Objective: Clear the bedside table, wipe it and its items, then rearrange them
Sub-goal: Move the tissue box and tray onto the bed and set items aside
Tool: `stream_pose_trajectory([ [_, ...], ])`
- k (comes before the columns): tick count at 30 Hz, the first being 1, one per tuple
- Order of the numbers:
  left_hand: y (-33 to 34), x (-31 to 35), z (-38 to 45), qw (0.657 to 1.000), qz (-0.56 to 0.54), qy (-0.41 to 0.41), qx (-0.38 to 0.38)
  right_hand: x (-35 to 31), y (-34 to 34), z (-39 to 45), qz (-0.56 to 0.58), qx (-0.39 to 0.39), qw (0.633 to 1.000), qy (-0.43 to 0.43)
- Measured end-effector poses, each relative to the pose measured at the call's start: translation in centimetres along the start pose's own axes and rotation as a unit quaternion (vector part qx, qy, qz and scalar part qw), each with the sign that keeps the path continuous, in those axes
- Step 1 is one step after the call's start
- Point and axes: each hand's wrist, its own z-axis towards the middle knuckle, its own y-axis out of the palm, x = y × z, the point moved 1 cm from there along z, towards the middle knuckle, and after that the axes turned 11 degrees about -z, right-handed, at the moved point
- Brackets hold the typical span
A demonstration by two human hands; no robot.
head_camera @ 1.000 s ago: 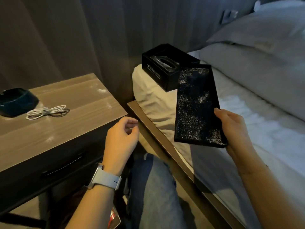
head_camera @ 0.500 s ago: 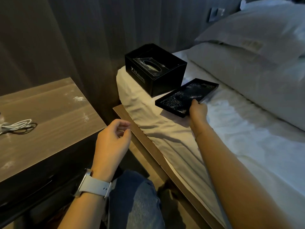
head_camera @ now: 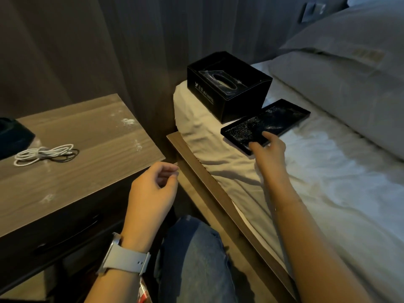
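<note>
The black tray (head_camera: 265,125) had gone from being held up in the right hand (head_camera: 267,149) a second earlier to lying flat on the bed (head_camera: 328,182), just beside the black tissue box (head_camera: 229,86) at its 5 o'clock. So the tray counted as cleared off the bedside table (head_camera: 72,149); its surface was still speckled with dust and not wiped.

Right hand: fingers loosened and spread, fingertips (head_camera: 265,134) at the tray's near edge, touching or just leaving it; blur made it hard to say which. It no longer gripped anything.

Left hand (head_camera: 153,189): hovering at 6 o'clock of the table's near corner, fingers loosely curled, holding nothing.

Still on the table: a coiled white cable (head_camera: 43,155) and a dark object (head_camera: 13,138) at the frame's 9 o'clock edge. White dust patches showed on the top. Likely next: clear those two.
</note>
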Motion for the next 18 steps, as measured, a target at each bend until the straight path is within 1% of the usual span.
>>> stream_pose_trajectory([
  [2, -1.4, -0.3, -0.7, 1.0, -0.009, 0.002, 0.006, -0.8, 0.5, -3.8, -0.001, -0.032, 0.999, -0.04],
  [5, -3.8, -0.6, -2.0, 1.0, -0.016, 0.005, 0.021, -2.7, 1.6, -8.8, -0.014, -0.124, 0.988, -0.095],
  [8, -6.8, -1.4, -3.4, 0.998, -0.03, 0.007, 0.058, -4.6, 3.6, -12.9, 0.002, -0.202, 0.97, -0.136],
  [13, -13.1, -2.8, -5.3, 0.992, -0.044, 0.01, 0.117, -6.5, 8.1, -18.3, 0.018, -0.282, 0.941, -0.187],
  [18, -20.9, -4.1, -5.2, 0.984, -0.019, 0.018, 0.174, -10.1, 14.3, -22.0, 0.018, -0.346, 0.905, -0.246],
])
